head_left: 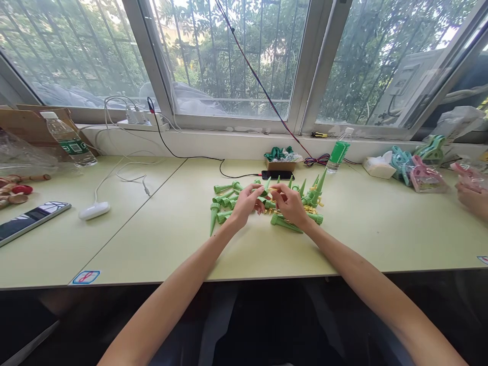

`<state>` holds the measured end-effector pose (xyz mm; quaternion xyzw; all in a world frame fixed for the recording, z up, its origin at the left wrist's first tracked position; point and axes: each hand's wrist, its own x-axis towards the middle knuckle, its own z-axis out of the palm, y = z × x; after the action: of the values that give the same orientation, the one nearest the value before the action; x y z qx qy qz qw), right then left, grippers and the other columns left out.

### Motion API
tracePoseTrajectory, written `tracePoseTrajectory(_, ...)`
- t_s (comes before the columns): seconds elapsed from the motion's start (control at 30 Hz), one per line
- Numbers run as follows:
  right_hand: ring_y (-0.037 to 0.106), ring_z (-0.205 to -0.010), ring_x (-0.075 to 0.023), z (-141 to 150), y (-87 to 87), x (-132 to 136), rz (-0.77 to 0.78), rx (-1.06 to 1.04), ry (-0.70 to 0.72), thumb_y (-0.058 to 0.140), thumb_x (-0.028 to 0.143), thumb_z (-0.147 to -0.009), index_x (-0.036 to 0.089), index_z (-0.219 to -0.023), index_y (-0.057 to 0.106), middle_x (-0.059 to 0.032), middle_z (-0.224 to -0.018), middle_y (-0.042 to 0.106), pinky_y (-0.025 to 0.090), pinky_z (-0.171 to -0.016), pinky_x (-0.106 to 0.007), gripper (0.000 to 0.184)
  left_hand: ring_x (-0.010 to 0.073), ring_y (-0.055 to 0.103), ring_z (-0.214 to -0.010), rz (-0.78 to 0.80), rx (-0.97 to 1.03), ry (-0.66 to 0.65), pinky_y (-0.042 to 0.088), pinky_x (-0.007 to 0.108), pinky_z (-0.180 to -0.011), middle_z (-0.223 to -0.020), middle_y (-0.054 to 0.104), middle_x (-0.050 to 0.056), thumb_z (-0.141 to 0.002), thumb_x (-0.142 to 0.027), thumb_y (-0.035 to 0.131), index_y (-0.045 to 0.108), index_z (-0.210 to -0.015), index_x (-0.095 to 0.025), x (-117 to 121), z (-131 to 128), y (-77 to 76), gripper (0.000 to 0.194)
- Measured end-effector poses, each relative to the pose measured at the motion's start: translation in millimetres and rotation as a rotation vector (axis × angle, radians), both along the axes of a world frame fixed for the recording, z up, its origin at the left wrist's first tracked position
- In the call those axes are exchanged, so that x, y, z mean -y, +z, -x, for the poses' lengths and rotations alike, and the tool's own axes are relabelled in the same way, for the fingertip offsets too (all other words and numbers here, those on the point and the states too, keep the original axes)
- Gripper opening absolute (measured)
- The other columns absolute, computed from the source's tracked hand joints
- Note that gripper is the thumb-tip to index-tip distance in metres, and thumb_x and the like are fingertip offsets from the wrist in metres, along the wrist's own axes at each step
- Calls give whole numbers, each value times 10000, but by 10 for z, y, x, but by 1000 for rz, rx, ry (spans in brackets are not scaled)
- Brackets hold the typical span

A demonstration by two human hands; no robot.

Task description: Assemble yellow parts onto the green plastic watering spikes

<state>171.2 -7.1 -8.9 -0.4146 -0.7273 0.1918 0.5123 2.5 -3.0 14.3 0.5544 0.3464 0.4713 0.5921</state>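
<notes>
My left hand (247, 202) is closed around a green plastic plant watering spike (267, 186), its tip pointing up and away. Close beside it, my right hand (288, 203) pinches a small yellow plastic piece (272, 190) near the spike's wider end; whether the two parts touch cannot be made out. Several loose green spikes (212, 218) lie to the left and under my hands. On the right, others stand upright in a cluster (319, 190), with small yellow pieces (320, 203) among them. One more spike (286, 223) lies in front of my right hand.
Behind the spikes are a black phone (278, 175) on a cable and a small cardboard box (281, 165). A green-labelled bottle (339, 151), a tissue pack (379, 166) and pink and blue clips (429, 175) stand right. Another person's hand (473, 197) shows at the right edge.
</notes>
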Motion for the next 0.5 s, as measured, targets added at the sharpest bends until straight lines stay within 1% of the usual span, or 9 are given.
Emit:
tracePoseTrajectory(0.17, 514, -494, -122, 5, 4, 2, 0, -1, -5, 489, 503, -970, 204, -1001, 605, 26, -618, 536, 407, -496, -239, 322, 91, 561, -436, -4, 5, -4, 388, 209, -406, -816, 684, 51, -847, -415, 647, 518, -991, -173, -4, 1, -4, 309)
tracePoseTrajectory(0.37, 524, -504, -124, 8, 15, 12, 7, -11, -2, 482, 512, -970, 203, -986, 605, 20, -629, 564, 422, -518, -242, 333, 87, 555, -424, 1, 18, 5, 391, 210, -403, -798, 681, 40, -824, -429, 681, 529, -1006, -176, -10, -3, -8, 347)
tracePoseTrajectory(0.5, 520, -501, -119, 2, 7, 10, -2, -13, 0, 482, 501, -973, 201, -983, 607, 20, -635, 567, 420, -520, -239, 325, 91, 557, -431, -5, 18, 4, 390, 211, -401, -804, 680, 45, -825, -417, 680, 528, -1010, -176, -12, -5, -11, 340)
